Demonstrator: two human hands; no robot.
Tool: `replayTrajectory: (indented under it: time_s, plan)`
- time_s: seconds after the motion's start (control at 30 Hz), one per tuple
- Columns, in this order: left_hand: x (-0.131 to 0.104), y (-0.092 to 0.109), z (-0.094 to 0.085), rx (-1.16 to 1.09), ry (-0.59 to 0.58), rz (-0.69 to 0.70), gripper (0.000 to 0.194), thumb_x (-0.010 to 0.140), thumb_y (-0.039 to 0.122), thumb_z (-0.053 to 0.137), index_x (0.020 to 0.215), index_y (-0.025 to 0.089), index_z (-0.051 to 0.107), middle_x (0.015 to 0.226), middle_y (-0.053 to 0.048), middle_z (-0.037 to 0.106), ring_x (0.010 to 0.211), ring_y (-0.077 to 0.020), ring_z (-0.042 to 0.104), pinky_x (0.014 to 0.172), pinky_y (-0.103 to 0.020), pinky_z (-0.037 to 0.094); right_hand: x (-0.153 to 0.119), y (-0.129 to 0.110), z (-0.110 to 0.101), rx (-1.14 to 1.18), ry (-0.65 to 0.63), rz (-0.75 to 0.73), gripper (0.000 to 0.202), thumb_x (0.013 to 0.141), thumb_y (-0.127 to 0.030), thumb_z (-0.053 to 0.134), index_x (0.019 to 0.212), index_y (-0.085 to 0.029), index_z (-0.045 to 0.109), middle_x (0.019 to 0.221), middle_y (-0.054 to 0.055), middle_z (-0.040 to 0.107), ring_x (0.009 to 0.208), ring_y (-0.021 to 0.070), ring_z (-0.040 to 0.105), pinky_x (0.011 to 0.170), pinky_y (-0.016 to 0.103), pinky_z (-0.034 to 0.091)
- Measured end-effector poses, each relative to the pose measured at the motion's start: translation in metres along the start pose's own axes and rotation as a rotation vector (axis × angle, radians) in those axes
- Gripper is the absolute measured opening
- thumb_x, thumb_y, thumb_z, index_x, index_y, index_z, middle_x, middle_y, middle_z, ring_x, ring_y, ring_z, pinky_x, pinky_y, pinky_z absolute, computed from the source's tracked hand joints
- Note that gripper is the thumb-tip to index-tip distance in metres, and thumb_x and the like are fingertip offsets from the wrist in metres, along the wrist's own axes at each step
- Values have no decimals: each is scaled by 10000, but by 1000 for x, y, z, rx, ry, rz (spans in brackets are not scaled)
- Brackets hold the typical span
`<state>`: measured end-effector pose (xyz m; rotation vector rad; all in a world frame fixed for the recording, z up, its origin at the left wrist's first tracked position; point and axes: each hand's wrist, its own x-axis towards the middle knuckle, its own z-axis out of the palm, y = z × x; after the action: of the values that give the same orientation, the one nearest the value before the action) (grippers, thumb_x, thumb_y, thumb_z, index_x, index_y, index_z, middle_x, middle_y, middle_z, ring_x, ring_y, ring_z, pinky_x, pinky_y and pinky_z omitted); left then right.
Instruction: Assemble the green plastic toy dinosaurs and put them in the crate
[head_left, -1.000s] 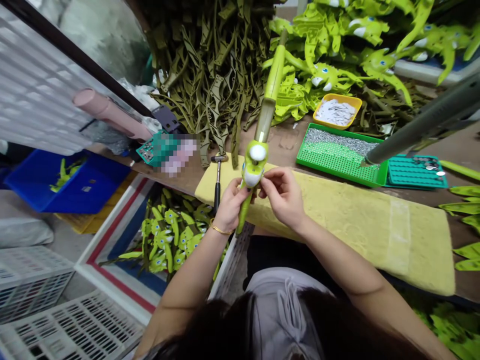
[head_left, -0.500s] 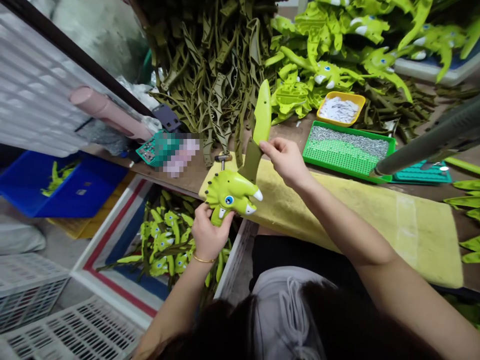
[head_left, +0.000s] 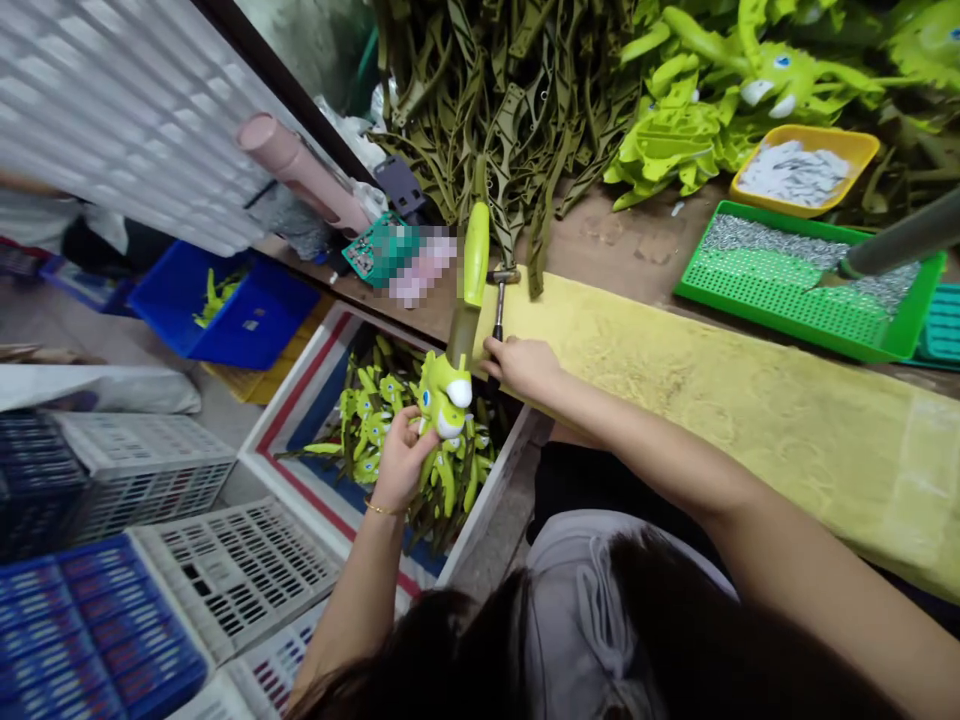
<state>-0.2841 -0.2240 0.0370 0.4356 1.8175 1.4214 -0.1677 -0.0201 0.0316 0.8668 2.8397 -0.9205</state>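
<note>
My left hand (head_left: 403, 455) grips a lime-green plastic dinosaur toy (head_left: 448, 392) by its head, over the edge of a lined box. From its head rises an olive strip tipped with a long green piece (head_left: 473, 255). My right hand (head_left: 525, 365) is closed around the black handle of a small hammer (head_left: 502, 290). The hammer's head lies at the left end of the yellow padded cloth (head_left: 600, 325).
A lined box (head_left: 262, 440) full of similar green toys stands below the bench. Behind are piles of olive strips (head_left: 517, 110) and green dinosaur parts (head_left: 667, 150). A green tray (head_left: 795, 335) of metal pins and a yellow tray (head_left: 866, 150) stand right.
My right hand has left the toy's olive strip and closed on the hammer handle. My left hand has turned the toy and lowered it over the box. The view has shifted left.
</note>
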Motion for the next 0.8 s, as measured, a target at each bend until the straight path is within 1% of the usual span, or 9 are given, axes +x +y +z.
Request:
replayTrajectory:
  time_s: [0.1, 0.17, 0.23, 0.37, 0.47, 0.53, 0.6, 0.67, 0.8]
  plan:
    - [-4, -1, 3, -9, 18, -5, 662, 492, 474, 858, 952, 184, 480, 671, 27, 634, 517, -97, 554, 521, -199, 416, 6, -13, 7, 22, 11, 20, 374, 907, -416, 422, 1145, -170, 573, 1062, 202, 660, 941, 324, 664, 752, 416, 506]
    - [-5, -2, 4, 7, 24, 9, 650, 509, 476, 852, 955, 186, 478, 670, 26, 631, 517, -96, 553, 525, -200, 416, 5, -12, 1, 45, 22, 57, 344, 889, -302, 430, 1175, -156, 553, 1040, 203, 670, 915, 314, 669, 738, 410, 515]
    - [-4, -4, 2, 30, 21, 28, 637, 523, 476, 844, 953, 193, 470, 658, 36, 620, 513, -94, 550, 525, -198, 411, -6, -2, -10, 70, 45, 109, 418, 873, -208, 391, 1276, -142, 480, 1029, 196, 683, 885, 291, 672, 729, 398, 520]
    - [-4, -12, -2, 138, 14, 51, 619, 541, 469, 827, 944, 206, 437, 698, 28, 638, 593, -124, 604, 594, -223, 454, -61, 34, -30, 312, 253, 233, 545, 886, -195, 345, 1427, -127, 335, 1012, 152, 705, 822, 230, 663, 756, 389, 534]
    - [-10, -20, 3, 310, 22, 83, 600, 557, 449, 811, 959, 205, 439, 749, 3, 653, 680, -160, 635, 660, -261, 479, -116, 64, -31, 541, 413, 236, 535, 912, -289, 382, 1434, -171, 378, 923, 82, 723, 670, 175, 638, 720, 388, 557]
    - [-15, -25, 8, 470, 12, 130, 570, 589, 465, 787, 980, 205, 462, 787, -14, 653, 729, -186, 643, 694, -285, 483, -147, 80, -28, 602, 516, 236, 509, 912, -344, 430, 1402, -205, 443, 1016, 71, 727, 754, 172, 673, 782, 397, 572]
    - [-19, -27, 13, 672, 13, 206, 550, 622, 501, 760, 1002, 203, 496, 838, -39, 651, 773, -213, 643, 722, -305, 477, -172, 89, -26, 569, 579, 231, 482, 891, -364, 497, 1349, -215, 517, 1211, 80, 682, 1020, 199, 675, 937, 414, 544]
    - [-21, -29, 16, 875, 26, 294, 543, 642, 549, 733, 1001, 197, 529, 834, -52, 636, 756, -230, 627, 714, -313, 460, -188, 90, -25, 491, 560, 192, 455, 883, -347, 526, 1318, -217, 555, 1325, 72, 621, 1195, 214, 608, 1033, 414, 499]
    - [-18, -29, 13, 1109, 9, 406, 527, 687, 620, 661, 966, 183, 565, 655, -8, 522, 601, -205, 536, 633, -295, 407, -201, 80, -22, 365, 567, 104, 449, 914, -297, 476, 1358, -251, 521, 1315, 62, 628, 1132, 210, 646, 999, 395, 536]
